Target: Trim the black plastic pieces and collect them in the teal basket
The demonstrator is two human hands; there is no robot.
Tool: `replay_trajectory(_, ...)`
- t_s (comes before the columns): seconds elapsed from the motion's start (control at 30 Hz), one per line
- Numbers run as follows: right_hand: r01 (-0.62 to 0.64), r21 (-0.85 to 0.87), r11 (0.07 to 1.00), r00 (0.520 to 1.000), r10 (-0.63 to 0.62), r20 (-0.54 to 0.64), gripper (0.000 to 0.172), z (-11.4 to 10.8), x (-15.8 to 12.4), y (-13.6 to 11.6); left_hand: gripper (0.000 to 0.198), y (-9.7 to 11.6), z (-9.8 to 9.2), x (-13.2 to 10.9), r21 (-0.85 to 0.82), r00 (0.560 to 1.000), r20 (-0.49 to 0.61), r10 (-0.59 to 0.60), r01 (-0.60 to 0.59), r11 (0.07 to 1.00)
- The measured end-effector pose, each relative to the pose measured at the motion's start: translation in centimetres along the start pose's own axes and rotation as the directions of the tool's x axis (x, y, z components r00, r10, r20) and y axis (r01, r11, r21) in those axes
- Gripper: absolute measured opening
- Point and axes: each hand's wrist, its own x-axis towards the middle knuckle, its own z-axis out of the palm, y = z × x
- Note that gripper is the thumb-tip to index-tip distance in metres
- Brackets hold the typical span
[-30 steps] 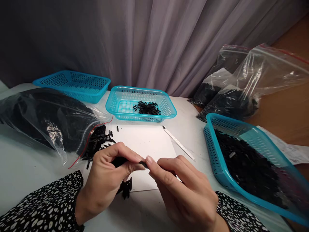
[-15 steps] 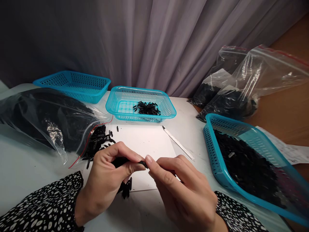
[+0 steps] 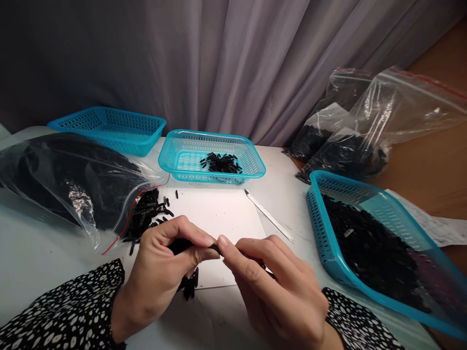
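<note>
My left hand (image 3: 164, 272) is closed, its thumb and forefinger pinching a small black strip-like piece (image 3: 216, 249). More black material shows in the hollow of that hand. My right hand (image 3: 277, 287) is closed too, its fingertips meeting the left ones at the end of the same piece. A thin dark end peeks out beneath the right fingers; what it belongs to is hidden. Below the hands lies a sheet of white paper (image 3: 219, 209). Loose black pieces (image 3: 146, 209) are heaped left of the hands, and a few more (image 3: 189, 284) lie under the left wrist.
Ahead stands a blue basket (image 3: 170, 155) with some black pieces, beside another blue basket (image 3: 146, 143). A big bag of black pieces (image 3: 73, 180) lies left. A knife-like tool (image 3: 270, 216) rests right of centre. A fuller basket (image 3: 324, 248) and zip bags (image 3: 350, 146) are right.
The view shifts very slightly. Both hands stay fingertip to fingertip on the black piece, and slightly more of the dark end shows under my right fingers.
</note>
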Motion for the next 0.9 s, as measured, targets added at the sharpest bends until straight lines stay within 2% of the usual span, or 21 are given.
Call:
replay_trajectory(0.17,0.013,-0.007,1.000,1.000,-0.013,0.000,0.035,0.1,-0.1,0.1,0.022,0.0,0.1,0.1,0.014,1.000,0.003,0.002,-0.002,1.000)
replay_trajectory(0.37,-0.017,0.021,1.000,1.000,0.016,0.008,0.035,0.0,0.0,0.0,0.020,0.7,0.2,0.3,0.139,0.999,-0.010,0.031,-0.029,0.990)
replay_trajectory(0.47,-0.147,0.197,0.969,0.988,0.136,0.067,0.034,-0.1,0.3,0.1,0.025,1.0,0.2,0.6,0.183,1.000,-0.001,-0.006,0.006,0.983)
replay_trajectory(0.57,-0.336,0.394,0.856,0.942,0.294,0.164,0.031,0.0,0.6,0.3,0.030,1.0,0.1,1.0,0.188,0.999,0.007,-0.034,0.032,0.982)
replay_trajectory(0.7,-0.443,0.450,0.776,0.896,0.389,0.213,0.027,0.2,0.7,0.4,0.028,1.0,-0.1,1.4,0.176,0.997,0.015,-0.071,0.067,0.982)
replay_trajectory(0.8,-0.457,0.425,0.782,0.889,0.404,0.214,0.026,0.2,0.7,0.5,0.029,1.1,0.0,1.3,0.137,0.976,0.131,-0.175,0.157,0.978)
replay_trajectory(0.9,-0.465,0.334,0.820,0.885,0.429,0.181,0.025,0.1,0.8,1.6,0.030,1.0,-0.1,1.1,0.050,0.920,0.277,-0.276,0.273,0.961)
